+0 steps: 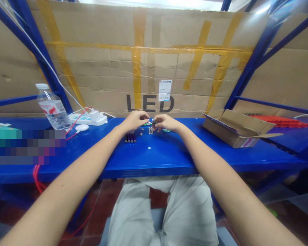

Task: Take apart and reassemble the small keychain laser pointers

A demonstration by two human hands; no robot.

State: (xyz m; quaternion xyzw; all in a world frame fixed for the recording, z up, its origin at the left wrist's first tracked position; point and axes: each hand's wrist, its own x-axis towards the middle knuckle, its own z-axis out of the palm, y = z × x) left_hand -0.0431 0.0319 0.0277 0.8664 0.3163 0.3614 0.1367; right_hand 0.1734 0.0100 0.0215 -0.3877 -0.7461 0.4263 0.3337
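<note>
Both hands meet over the middle of the blue table (149, 159). My left hand (136, 119) has its fingers curled and drawn together; what they hold, if anything, is hidden. Close to its fingertips is a shiny green tube-like piece (147, 124). My right hand (167, 123) pinches a small dark piece (154, 122), too small to name. Just below the hands lie several small metal parts (150, 130) in short rows. Several dark purple cylinders (130, 137) lie side by side under my left wrist. Another green shiny piece (166, 131) shows partly beneath my right hand.
An open cardboard box (233, 131) sits at right, with red-orange pieces (279, 120) behind it. To the left stand a water bottle (52, 107), a white power strip (101, 120) with cables, and a round white object (82, 127). A large cardboard sheet (105, 75) closes off the back.
</note>
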